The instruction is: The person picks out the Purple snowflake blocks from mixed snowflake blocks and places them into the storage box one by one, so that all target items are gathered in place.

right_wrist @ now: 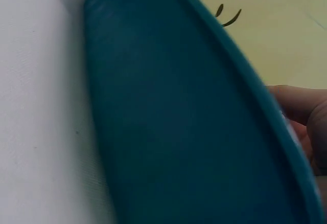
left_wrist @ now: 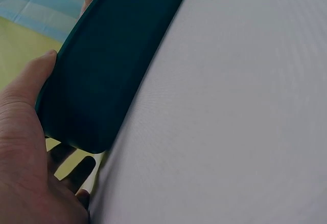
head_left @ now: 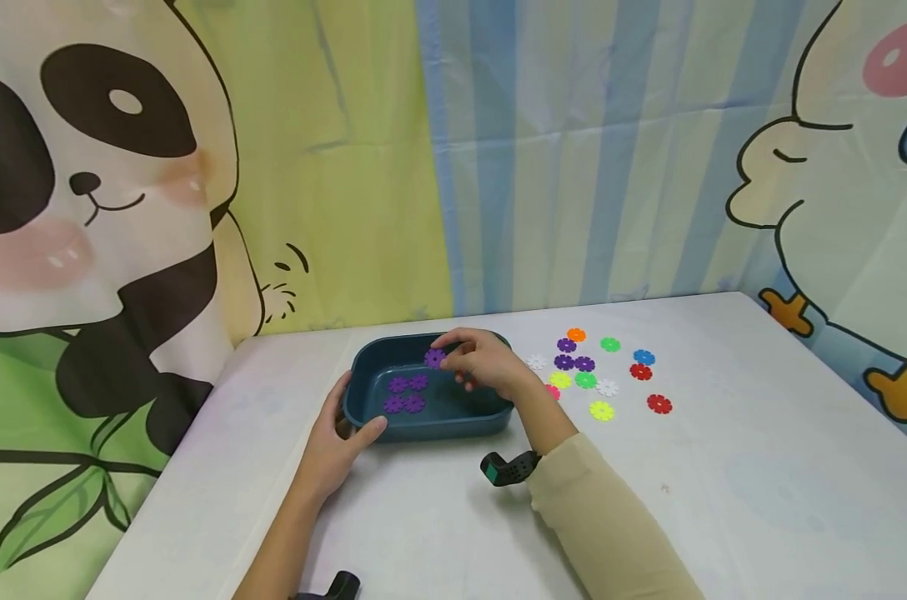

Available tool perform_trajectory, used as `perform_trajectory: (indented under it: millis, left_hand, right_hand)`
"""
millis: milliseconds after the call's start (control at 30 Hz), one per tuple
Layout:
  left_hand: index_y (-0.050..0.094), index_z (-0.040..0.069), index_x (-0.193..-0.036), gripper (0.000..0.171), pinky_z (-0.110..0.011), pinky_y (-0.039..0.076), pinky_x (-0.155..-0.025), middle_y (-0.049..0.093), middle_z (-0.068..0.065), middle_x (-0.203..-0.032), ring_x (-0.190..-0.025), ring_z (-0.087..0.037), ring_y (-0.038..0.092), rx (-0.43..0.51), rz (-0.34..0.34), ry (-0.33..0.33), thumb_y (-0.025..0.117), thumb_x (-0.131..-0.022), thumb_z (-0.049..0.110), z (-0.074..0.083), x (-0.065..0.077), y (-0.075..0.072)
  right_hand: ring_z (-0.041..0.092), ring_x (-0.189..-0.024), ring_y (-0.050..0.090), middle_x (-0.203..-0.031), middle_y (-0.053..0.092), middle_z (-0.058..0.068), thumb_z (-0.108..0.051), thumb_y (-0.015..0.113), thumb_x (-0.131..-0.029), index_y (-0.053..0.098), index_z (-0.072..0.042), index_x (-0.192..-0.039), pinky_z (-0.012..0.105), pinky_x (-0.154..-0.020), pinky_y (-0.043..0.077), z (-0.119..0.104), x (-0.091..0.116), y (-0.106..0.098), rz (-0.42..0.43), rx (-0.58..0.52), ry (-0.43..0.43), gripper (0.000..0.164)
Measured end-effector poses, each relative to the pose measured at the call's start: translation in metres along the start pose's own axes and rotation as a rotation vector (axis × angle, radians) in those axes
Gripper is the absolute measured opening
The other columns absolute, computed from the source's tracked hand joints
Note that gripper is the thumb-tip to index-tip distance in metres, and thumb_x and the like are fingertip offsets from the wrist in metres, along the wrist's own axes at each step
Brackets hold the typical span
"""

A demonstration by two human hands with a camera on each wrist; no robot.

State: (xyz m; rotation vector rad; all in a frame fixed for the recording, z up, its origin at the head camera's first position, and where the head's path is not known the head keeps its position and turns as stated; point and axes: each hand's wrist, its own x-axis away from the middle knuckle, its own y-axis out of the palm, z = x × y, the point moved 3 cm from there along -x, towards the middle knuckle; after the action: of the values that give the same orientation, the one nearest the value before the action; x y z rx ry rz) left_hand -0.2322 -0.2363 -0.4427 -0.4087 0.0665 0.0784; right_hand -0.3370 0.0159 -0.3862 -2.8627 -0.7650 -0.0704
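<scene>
A dark blue-green plastic tub stands on the white-covered table. At its left end my left hand grips it, thumb by the near rim and fingers round the end wall; the left wrist view shows that thumb along the rim. Over the inside of the tub, my right hand pinches a purple notched plastic disc between thumb and fingers. Several matching purple discs lie on the tub floor, to the left. In the right wrist view the tub wall hides the held disc.
Right of the tub, loose discs lie scattered: purple, yellow, green, red, blue, orange and white. A printed curtain hangs behind the table's far edge.
</scene>
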Motion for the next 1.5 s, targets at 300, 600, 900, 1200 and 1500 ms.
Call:
perform_trajectory:
  millis: [300,600,900,1200,1500]
  left_hand:
    - [0.017,0.030,-0.166,0.093,-0.055,0.025,-0.126,0.027,-0.009,-0.170,-0.153,-0.036,0.034,0.002,-0.009,-0.004,0.075,-0.095,0.037,0.003,0.000,0.001]
    - [0.017,0.029,-0.166,0.094,-0.056,0.025,-0.126,0.025,-0.009,-0.171,-0.154,-0.037,0.033,-0.007,-0.009,-0.009,0.076,-0.094,0.039,0.004,-0.001,0.001]
    - [0.017,0.030,-0.166,0.094,-0.056,0.026,-0.126,0.025,-0.009,-0.171,-0.154,-0.037,0.034,0.000,-0.002,-0.007,0.076,-0.094,0.039,0.002,-0.001,0.001]
    - [0.017,0.030,-0.166,0.094,-0.057,0.026,-0.126,0.025,-0.009,-0.171,-0.154,-0.037,0.033,-0.003,0.000,-0.010,0.076,-0.094,0.040,0.002,-0.001,0.001]
    - [0.017,0.030,-0.166,0.093,-0.057,0.026,-0.126,0.026,-0.009,-0.171,-0.154,-0.037,0.034,0.000,0.000,-0.011,0.076,-0.094,0.038,0.001,0.000,0.000]
  right_hand:
    - [0.016,-0.060,0.053,-0.093,0.065,0.017,-0.004,0.064,-0.097,0.068,-0.006,-0.129,0.027,-0.053,0.051,0.004,-0.002,0.006,-0.050,0.143,0.048,0.032]
    - [0.016,-0.058,0.058,-0.071,0.063,0.006,0.002,0.069,-0.091,0.073,-0.010,-0.114,0.026,-0.052,0.054,0.008,-0.005,0.012,-0.073,0.381,0.150,0.026]
    - [0.018,-0.062,0.062,-0.081,0.066,0.009,0.000,0.072,-0.092,0.073,-0.010,-0.109,0.028,-0.054,0.055,0.010,-0.007,0.016,-0.042,0.468,0.176,0.020]
    - [0.018,-0.061,0.063,-0.077,0.070,0.005,-0.006,0.077,-0.092,0.072,-0.010,-0.108,0.029,-0.055,0.054,0.009,-0.008,0.020,-0.072,0.560,0.143,0.017]
    - [0.021,-0.065,0.065,-0.082,0.070,0.007,-0.009,0.075,-0.093,0.071,-0.011,-0.113,0.032,-0.059,0.057,0.006,-0.007,0.019,-0.063,0.542,0.120,0.020]
